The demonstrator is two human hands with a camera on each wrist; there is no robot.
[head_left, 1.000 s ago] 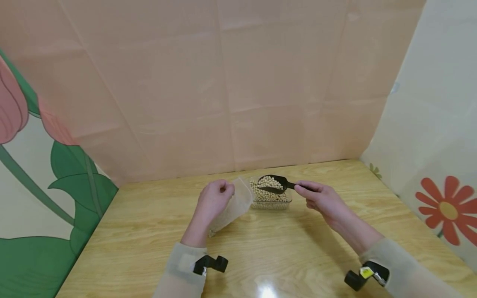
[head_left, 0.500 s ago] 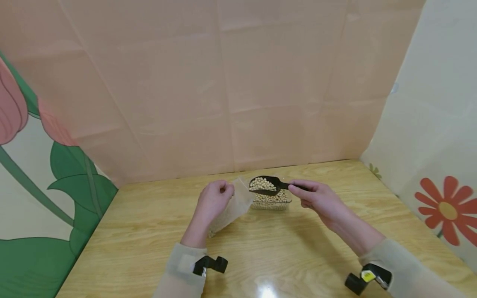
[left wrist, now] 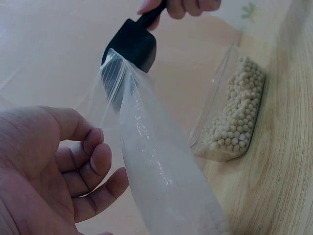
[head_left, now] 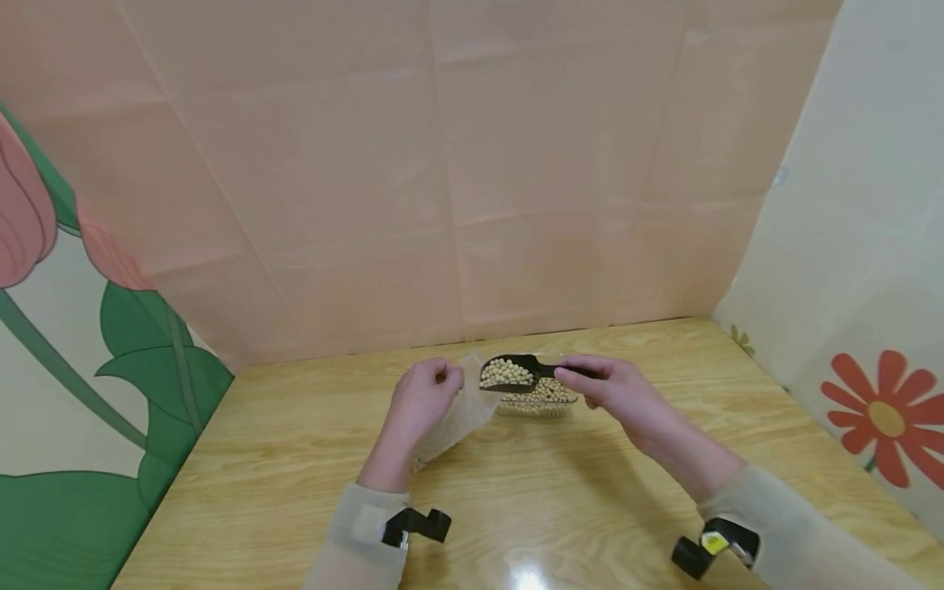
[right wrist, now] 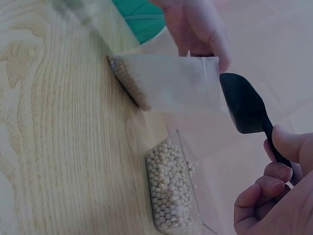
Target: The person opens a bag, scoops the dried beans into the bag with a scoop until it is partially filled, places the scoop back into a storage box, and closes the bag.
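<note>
My right hand (head_left: 619, 393) grips the handle of a black scoop (right wrist: 243, 105), which carries a heap of round cream beads (head_left: 507, 373). The scoop's front edge is at the mouth of a frosted zip bag (left wrist: 156, 161). My left hand (head_left: 424, 401) pinches that bag near its top edge, fingers curled. More beads lie in the bag's bottom (right wrist: 129, 81), which stands on the table. Below the scoop, a clear plastic box (head_left: 537, 403) holds many of the same beads (left wrist: 237, 115).
The wooden table (head_left: 280, 459) runs back to a pink sheet-covered wall (head_left: 354, 205). On the right is a pale wall with a red flower (head_left: 885, 416); green leaves (head_left: 165, 352) are printed on the left one.
My right hand has moved the loaded scoop left, from over the clear box to the bag's mouth. My left hand and the bag have stayed in place.
</note>
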